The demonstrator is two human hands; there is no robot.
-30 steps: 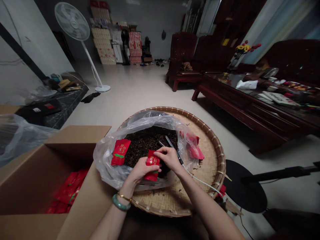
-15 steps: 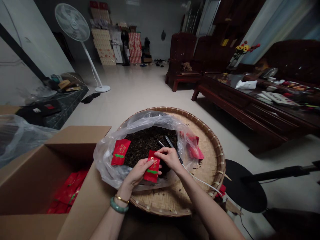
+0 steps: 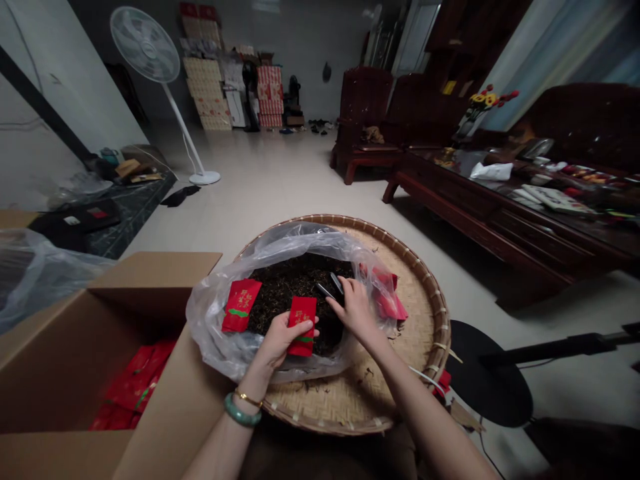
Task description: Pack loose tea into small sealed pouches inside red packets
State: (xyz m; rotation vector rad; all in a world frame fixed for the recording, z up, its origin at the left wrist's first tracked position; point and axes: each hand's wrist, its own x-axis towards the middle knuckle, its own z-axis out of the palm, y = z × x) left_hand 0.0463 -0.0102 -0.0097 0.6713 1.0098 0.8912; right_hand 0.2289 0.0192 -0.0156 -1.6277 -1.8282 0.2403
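My left hand (image 3: 278, 341) grips a small red packet (image 3: 301, 324) over a clear plastic bag (image 3: 215, 313) filled with dark loose tea (image 3: 293, 283). My right hand (image 3: 353, 308) reaches into the bag and closes on a dark-handled metal tool (image 3: 332, 287) lying on the tea. A second red packet (image 3: 241, 304) leans against the bag's left inner side. The bag sits in a round woven bamboo tray (image 3: 423, 293). More red packets (image 3: 387, 293) lie behind the bag's right edge.
An open cardboard box (image 3: 100, 333) at my left holds several red packets (image 3: 135, 387). A white cord (image 3: 425, 379) runs off the tray's right rim. A black round stool (image 3: 493, 387) stands right of the tray, a long dark wooden table (image 3: 500, 213) beyond, a standing fan (image 3: 150, 60) far left.
My right hand let go of the red packet's top and moved forward onto the tool in the tea. My left hand keeps the packet, now more upright.
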